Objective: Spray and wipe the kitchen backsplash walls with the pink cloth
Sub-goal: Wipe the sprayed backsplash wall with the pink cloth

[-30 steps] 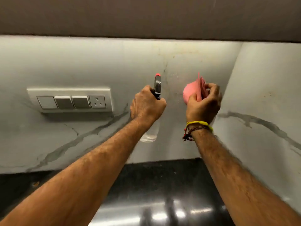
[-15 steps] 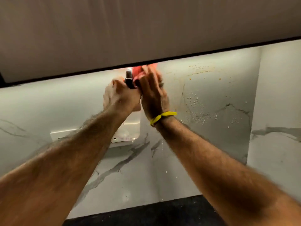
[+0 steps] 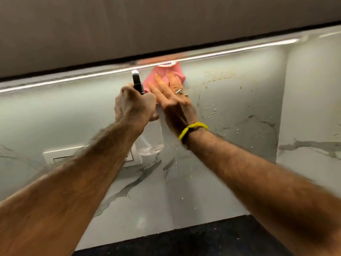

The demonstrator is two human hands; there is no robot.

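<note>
My right hand [image 3: 173, 100] lies flat with straight fingers on the pink cloth [image 3: 177, 72], pressing it against the white marble backsplash [image 3: 230, 100] just under the cabinet's lower edge. My left hand [image 3: 133, 106] grips the neck of a clear spray bottle [image 3: 150, 143] with a dark trigger head [image 3: 137, 80], held upright right beside the cloth. Water droplets and brownish specks dot the wall to the right of the cloth.
A dark upper cabinet [image 3: 166, 24] with a light strip overhangs the wall. A white switch and socket plate [image 3: 60, 154] sits on the wall at left, partly behind my left forearm. The side wall [image 3: 311, 108] meets the backsplash at right. Black countertop [image 3: 184, 241] lies below.
My right hand went from bunching the cloth in mid-air to spreading it flat on the upper wall. Both hands rose toward the cabinet edge, and droplets now show on the wall.
</note>
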